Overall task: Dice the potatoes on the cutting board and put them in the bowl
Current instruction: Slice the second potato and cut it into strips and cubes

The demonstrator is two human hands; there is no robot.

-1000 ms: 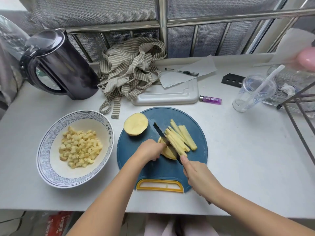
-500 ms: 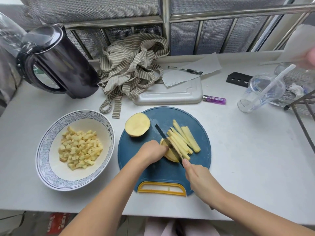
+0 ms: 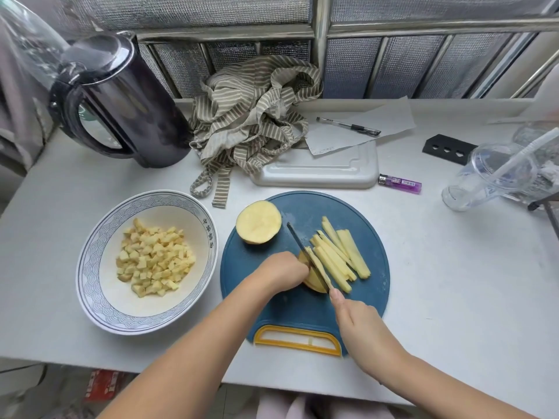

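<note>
Head view: bowl (image 3: 90, 267) lower left part-full; my right hand (image 3: 360, 325) gripped knife (image 3: 302, 249), left hand (image 3: 281, 272) clamped slab (image 3: 314, 282); sticks (image 3: 341, 255), half potato (image 3: 258, 222) undiced.

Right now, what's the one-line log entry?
cutting sticks | left hand holds potato slab | right hand grips knife | bowl holds dice

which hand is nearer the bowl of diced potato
Left. The left hand steadies the potato piece right of the bowl; the right hand grips the knife farther right.
</note>
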